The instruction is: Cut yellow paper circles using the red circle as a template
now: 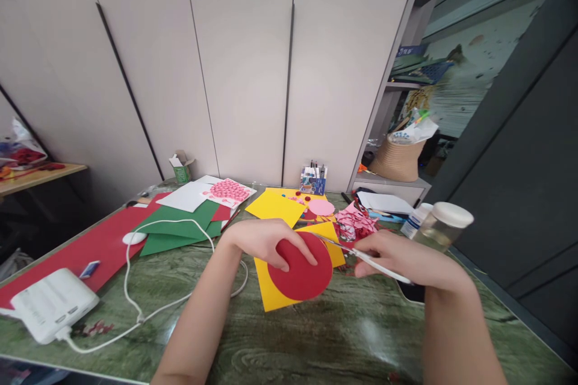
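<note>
My left hand [275, 243] grips a red paper circle [304, 277] together with a yellow sheet [273, 298] behind it, fingers spread over the red face and the thumb bent inward. From the right, my right hand [383, 255] is closed round a pair of scissors [377, 263] with a pale handle. Their blades reach over the upper right of the yellow sheet, close to the circle's edge. Just beyond my hands lie another yellow sheet [273, 207], a pink paper circle [321, 207] and a heap of pink and red paper scraps [354, 222].
Green sheets [180, 225] and a long red sheet [85, 240] cover the left of the table. A white power bank [54, 304] trails a looping cable [162, 317]. At right stands a lidded jar [445, 225]; a pen box [313, 181] is at the back, against the cabinet.
</note>
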{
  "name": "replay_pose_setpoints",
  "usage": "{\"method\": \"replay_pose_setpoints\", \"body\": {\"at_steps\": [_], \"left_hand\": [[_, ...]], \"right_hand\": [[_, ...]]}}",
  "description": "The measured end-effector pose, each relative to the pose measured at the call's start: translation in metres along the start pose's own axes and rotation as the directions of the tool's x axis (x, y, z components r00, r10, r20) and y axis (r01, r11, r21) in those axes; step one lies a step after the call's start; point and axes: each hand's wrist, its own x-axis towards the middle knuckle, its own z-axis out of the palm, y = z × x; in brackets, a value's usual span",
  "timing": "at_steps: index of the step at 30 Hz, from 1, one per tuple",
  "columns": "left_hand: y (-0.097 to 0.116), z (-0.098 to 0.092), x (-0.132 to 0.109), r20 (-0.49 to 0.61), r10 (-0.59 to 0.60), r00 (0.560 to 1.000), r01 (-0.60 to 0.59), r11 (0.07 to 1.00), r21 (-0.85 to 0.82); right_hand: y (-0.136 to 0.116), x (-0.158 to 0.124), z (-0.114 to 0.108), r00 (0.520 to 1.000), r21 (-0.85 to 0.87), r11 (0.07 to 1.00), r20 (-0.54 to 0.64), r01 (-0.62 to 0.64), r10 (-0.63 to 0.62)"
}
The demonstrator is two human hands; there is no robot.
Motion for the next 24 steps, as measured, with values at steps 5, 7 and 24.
{"method": "replay_pose_setpoints", "body": {"at_steps": [5,7,24], "left_hand": [[0.001,-0.001,0.002,0.014,-0.022,1.000,0.022,1.000,-0.011],[0.000,-0.002,0.001,0.019,-0.034,0.999,0.034,0.999,-0.018],[0.002,0.014,0.023,0.115,0.031,0.993,-0.038,0.998,0.059]], "right_hand": [[0.005,0.000,0.000,0.997,0.027,0.997,-0.001,-0.077,0.077],[0.010,-0.001,-0.001,0.994,0.036,0.993,-0.010,-0.109,0.109],[-0.015,0.023,0.009,0.922,0.155,0.983,-0.386,0.099,-0.032]]}}
